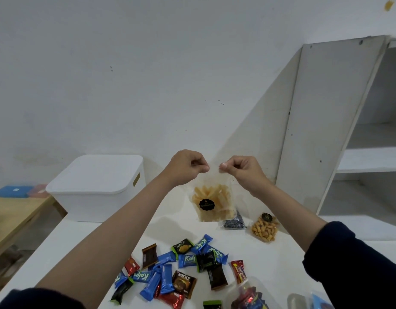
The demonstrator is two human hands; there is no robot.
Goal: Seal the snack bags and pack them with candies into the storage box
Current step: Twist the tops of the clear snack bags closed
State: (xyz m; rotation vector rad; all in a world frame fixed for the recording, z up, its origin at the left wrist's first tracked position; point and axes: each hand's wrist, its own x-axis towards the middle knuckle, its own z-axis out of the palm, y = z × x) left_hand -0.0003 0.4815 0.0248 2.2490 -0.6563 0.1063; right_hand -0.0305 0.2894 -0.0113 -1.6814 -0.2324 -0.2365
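A clear snack bag of pale yellow sticks with a round black label hangs above the white table. My left hand pinches its top edge on the left, and my right hand pinches it on the right. A second clear bag of small orange snacks lies on the table to the right, next to a bag of dark pieces. Several wrapped candies in blue, red, black and brown are scattered near me. The white storage box with its lid on stands at the left rear.
A white shelf unit rises at the right. A wooden table stands lower at the left, with a blue box on it. A clear container of candies sits at the bottom edge. A white wall stands behind.
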